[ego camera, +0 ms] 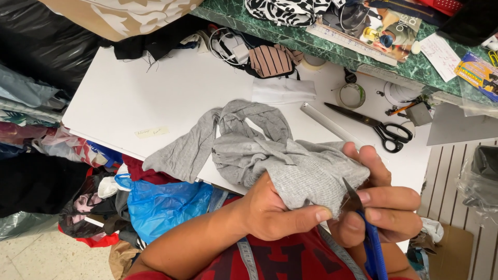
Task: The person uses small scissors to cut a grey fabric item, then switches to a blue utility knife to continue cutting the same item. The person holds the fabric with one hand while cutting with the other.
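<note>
A grey knit garment lies bunched on the white table, with one end hanging over the near edge. My left hand grips the garment's near fold, thumb pressed along the fabric. My right hand holds a small blue-handled cutting tool whose thin blade points at the fabric edge beside my left thumb. Both hands are close together at the table's near edge, above my red shirt.
Black-handled scissors, a metal ruler, a tape roll and a folded white cloth lie on the table. Chargers and striped fabric sit at the back. A green counter holds magazines. Bags of fabric and a blue plastic bag crowd the floor at left.
</note>
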